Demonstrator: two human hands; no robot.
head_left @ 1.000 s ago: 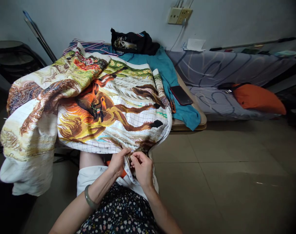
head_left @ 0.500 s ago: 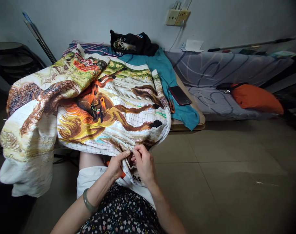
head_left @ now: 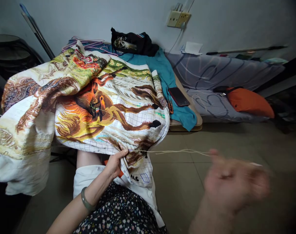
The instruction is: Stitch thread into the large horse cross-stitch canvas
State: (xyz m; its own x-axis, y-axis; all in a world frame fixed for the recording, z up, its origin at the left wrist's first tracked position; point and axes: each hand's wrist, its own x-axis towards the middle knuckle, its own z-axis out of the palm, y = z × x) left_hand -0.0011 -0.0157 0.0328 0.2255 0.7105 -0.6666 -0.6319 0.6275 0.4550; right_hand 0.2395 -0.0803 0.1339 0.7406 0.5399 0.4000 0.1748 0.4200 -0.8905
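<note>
A large cross-stitch cloth (head_left: pixel 128 112), worked with horses in orange, yellow and brown on a printed grid, drapes over my lap and the table. Its near edge is pinched between the thumb and fingers of my left hand (head_left: pixel 115 163), which wears a bangle. From beside that thumb a pale thread (head_left: pixel 173 151) stretches nearly level across to my right hand (head_left: pixel 235 182). Smeared by motion, my right hand is out over the floor, closed on the thread's end; whether it also holds a needle I cannot make out. Loose thread ends lie on the cloth's middle.
A phone (head_left: pixel 179 97) and orange-handled snippers (head_left: pixel 170 106) lie on a teal cloth (head_left: pixel 186 117) at the table's right. Behind are a black bag (head_left: pixel 135 45) and pink hangers (head_left: pixel 89 45). A covered sofa (head_left: pixel 203 104) holds an orange cushion-like item (head_left: pixel 250 103). Stacked stools (head_left: pixel 12 55) stand left.
My right hand has swung from the cloth beside my left hand far out to the right, drawing the thread taut. My left hand keeps its pinch on the cloth's edge.
</note>
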